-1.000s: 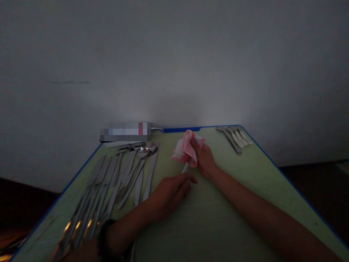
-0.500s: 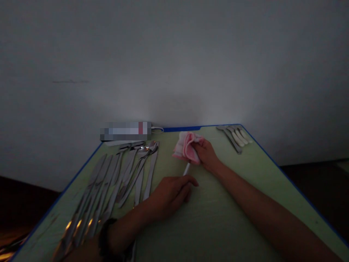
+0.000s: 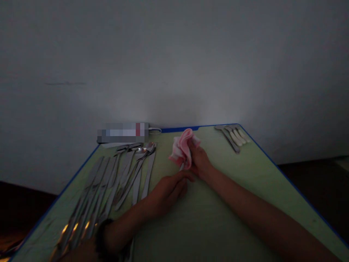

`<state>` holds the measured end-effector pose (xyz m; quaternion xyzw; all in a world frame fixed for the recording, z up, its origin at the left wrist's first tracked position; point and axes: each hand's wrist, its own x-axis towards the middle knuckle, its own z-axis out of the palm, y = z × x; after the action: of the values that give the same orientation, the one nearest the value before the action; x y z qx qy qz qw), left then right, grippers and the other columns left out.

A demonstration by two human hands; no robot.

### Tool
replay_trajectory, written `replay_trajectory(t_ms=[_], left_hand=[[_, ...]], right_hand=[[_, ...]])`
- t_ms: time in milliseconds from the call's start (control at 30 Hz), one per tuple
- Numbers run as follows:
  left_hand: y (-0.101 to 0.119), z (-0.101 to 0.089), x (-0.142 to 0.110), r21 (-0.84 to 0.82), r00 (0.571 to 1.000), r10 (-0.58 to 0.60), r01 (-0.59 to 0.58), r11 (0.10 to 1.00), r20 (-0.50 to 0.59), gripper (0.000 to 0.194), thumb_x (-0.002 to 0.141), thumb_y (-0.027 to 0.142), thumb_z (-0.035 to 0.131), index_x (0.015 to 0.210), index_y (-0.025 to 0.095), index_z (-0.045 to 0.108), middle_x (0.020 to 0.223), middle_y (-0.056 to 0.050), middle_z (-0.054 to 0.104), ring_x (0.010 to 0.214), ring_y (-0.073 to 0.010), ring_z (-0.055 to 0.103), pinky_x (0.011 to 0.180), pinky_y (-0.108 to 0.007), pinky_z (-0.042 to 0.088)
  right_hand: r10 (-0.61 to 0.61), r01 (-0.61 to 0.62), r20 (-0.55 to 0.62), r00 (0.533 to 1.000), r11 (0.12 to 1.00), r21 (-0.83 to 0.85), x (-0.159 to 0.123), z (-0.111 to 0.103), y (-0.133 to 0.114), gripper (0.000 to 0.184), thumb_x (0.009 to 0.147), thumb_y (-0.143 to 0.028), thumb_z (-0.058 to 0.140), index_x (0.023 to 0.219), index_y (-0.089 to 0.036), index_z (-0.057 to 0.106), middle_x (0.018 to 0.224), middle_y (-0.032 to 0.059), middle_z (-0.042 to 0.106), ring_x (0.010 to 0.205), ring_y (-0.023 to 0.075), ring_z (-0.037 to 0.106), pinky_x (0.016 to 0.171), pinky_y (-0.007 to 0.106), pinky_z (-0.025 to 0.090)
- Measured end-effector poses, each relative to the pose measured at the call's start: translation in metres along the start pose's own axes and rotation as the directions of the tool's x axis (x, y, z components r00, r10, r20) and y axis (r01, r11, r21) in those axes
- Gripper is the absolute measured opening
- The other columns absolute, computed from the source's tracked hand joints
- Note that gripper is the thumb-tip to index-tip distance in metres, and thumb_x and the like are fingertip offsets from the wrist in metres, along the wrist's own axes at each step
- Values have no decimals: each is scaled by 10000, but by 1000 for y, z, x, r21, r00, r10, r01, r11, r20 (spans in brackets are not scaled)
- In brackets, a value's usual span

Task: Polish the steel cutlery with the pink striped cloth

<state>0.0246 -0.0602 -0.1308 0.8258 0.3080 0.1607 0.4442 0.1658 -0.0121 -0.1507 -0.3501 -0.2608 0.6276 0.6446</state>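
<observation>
My left hand [image 3: 170, 191] is closed around the lower end of a piece of metal cutlery [image 3: 182, 166]. Only a short stretch of its pale handle shows; its head is hidden in a pink-and-white cloth [image 3: 180, 147], so I cannot tell whether it is a spoon, fork or knife. My right hand [image 3: 201, 161] grips that cloth, bunched around the cutlery, just beyond my left fingers. To the left of my hands lie several table knives [image 3: 94, 178] side by side, with spoons [image 3: 141, 150] and other cutlery loosely piled beside them.
Several pieces of cutlery [image 3: 235, 137], some with white handles, lie at the back right of the green table [image 3: 218, 218]. A blurred-out box-like object [image 3: 122, 134] with a white loop [image 3: 155, 130] stands at the back left. Behind is a grey wall [image 3: 174, 65].
The cloth slid slightly up the cutlery, baring more handle, then came back down closer to my left hand. My left hand keeps its hold; the view has shifted slightly.
</observation>
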Motion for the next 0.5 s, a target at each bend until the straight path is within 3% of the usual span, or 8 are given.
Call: replay_trajectory(t_ms=[133, 267, 400, 500], left_hand=[[3, -3, 1, -24, 1000, -22, 22, 999, -5, 284, 939, 291, 271, 1031, 179, 515, 621, 51, 430, 577, -103, 449, 574, -209, 365], [8, -3, -1, 84, 999, -25, 27, 996, -20, 273, 930, 289, 299, 1019, 195, 540, 633, 48, 456, 601, -110, 464, 607, -220, 363], [11, -2, -2, 166, 1000, -22, 24, 986, -15, 285, 931, 279, 291, 1024, 197, 549, 624, 46, 468, 599, -115, 478, 620, -223, 364], [11, -2, -3, 186, 1000, 1, -1, 983, 2, 296, 931, 273, 287, 1028, 198, 556, 621, 42, 474, 595, -116, 485, 598, -214, 362]], right_hand=[[-22, 27, 96, 995, 998, -54, 8, -6, -5, 244, 661, -342, 658, 843, -191, 595, 689, -29, 626, 591, 111, 541, 587, 240, 434], [-75, 94, 116, 990, 981, -173, 17, -17, -9, 269, 614, -219, 655, 876, -191, 599, 709, -36, 639, 613, 111, 549, 606, 232, 440], [-149, 187, 162, 975, 949, -253, 23, -25, -13, 257, 652, -282, 649, 885, -184, 605, 751, -14, 647, 643, 119, 561, 636, 247, 444], [-267, 291, 117, 957, 880, -375, 24, -31, -14, 229, 698, -371, 633, 801, -167, 610, 707, -10, 624, 604, 107, 525, 577, 225, 412]])
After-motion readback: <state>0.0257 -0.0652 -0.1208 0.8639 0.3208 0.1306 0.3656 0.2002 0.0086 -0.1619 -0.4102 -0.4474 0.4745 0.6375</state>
